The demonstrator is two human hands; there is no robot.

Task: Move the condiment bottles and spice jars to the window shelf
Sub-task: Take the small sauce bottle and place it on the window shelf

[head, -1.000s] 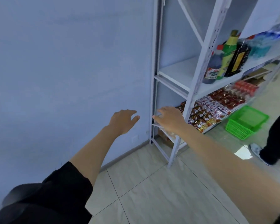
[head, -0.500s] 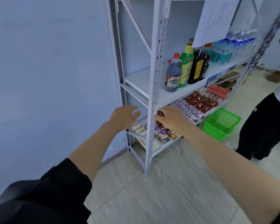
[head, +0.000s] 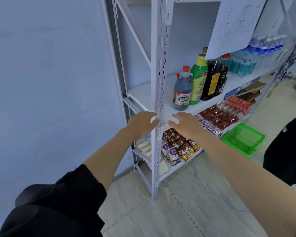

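Note:
On the middle shelf (head: 142,93) of a white metal rack stand condiment bottles in a row: a dark vinegar bottle (head: 182,90) with a red cap, a green bottle (head: 198,79) with a yellow cap, and a dark sauce bottle (head: 214,79) behind them. My left hand (head: 140,124) reaches out, empty, with relaxed fingers, just left of the rack's front post (head: 159,100). My right hand (head: 186,124) is stretched out empty at the shelf's front edge, below the vinegar bottle and apart from it.
Packs of water bottles (head: 256,53) fill the shelf's far end under a hanging paper sign (head: 236,23). Snack packets (head: 181,146) lie on the lower shelf. A green basket (head: 243,139) sits on the tiled floor. Another person (head: 287,147) in black stands at right. A blue wall is at left.
The view has swung right and closer to the rack. Both hands have risen from the lower shelf level to the middle shelf's front edge.

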